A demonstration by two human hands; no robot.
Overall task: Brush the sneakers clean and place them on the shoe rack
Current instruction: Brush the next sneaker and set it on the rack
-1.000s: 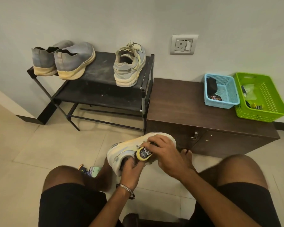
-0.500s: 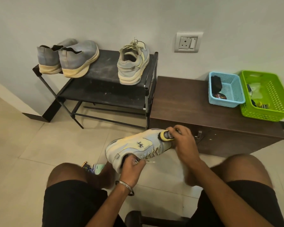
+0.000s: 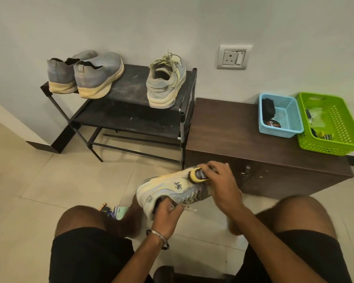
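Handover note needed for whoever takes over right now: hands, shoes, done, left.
Left hand grips the held sneaker at its collar, above the floor.
Right hand holds the brush against the sneaker's toe end.
Shoe rack top shelf: grey pair on the left, matching sneaker on the right.
Done: three shoes racked.
Left: finish brushing, then rack this one.

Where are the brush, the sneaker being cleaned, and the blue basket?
brush (image 3: 196,175), head view, yellow bristle end.
sneaker being cleaned (image 3: 164,187), head view, its side panel.
blue basket (image 3: 280,130), head view, front wall.
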